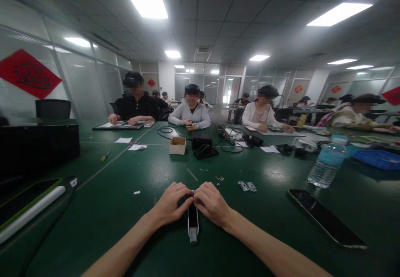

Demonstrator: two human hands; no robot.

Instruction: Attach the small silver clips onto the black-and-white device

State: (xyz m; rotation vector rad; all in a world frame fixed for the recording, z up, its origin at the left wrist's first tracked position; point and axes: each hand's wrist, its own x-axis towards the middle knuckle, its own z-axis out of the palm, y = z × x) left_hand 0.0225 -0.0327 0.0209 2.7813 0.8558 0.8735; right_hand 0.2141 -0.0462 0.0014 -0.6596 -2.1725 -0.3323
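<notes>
In front of me lies a narrow, long object [193, 217] with white sides, a dark middle and a grey block at its near end; I cannot tell its kind. My left hand [175, 200] and my right hand [211, 203] meet at its far end, fingers bent and pinched together there. The fingers cover that end, so any small part between them is hidden. Ahead and to the right of my hands are several tiny rings [219, 179], and farther right two silver metal pieces [246, 186] in crumpled-looking form.
A phone [325, 218] and a water bottle [328, 162] stand to the right on the green table [131, 185]. Ahead are a small box [178, 146], a black stand [204, 149] and cables. A dark monitor [39, 147] is at left. Several people sit across.
</notes>
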